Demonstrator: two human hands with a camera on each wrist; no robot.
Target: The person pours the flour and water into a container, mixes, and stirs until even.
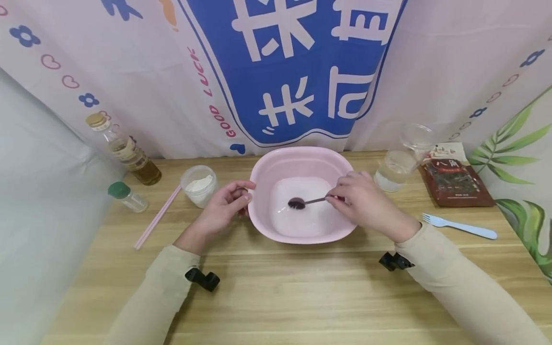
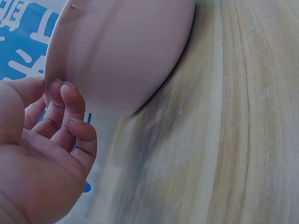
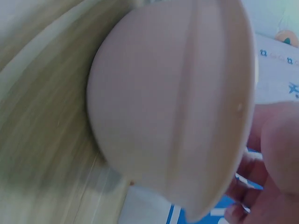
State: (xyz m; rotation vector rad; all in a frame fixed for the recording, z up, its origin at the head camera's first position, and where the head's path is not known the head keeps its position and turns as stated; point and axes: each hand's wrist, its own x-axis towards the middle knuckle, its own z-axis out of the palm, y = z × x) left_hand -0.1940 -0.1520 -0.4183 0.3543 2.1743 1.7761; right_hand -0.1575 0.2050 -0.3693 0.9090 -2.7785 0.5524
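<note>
A pink plastic basin (image 1: 304,234) stands on the table with a white layer over its bottom. My left hand (image 1: 226,203) pinches the basin's left rim between thumb and fingers; in the left wrist view the fingertips are curled at the basin's outer wall. My right hand (image 1: 364,201) reaches over the right rim and holds a small dark spoon (image 1: 296,203) by its handle. The spoon's bowl is low inside the basin, over the white layer. In the right wrist view the hand (image 3: 268,168) shows beside the rim, and the basin hides the spoon.
Left of the basin are a tub of white powder (image 1: 200,191), pink chopsticks (image 1: 157,217), a green-capped shaker (image 1: 128,197) and an oil bottle (image 1: 133,155). On the right are a clear cup of liquid (image 1: 392,172), a brown spice packet (image 1: 457,182) and a blue fork (image 1: 461,226).
</note>
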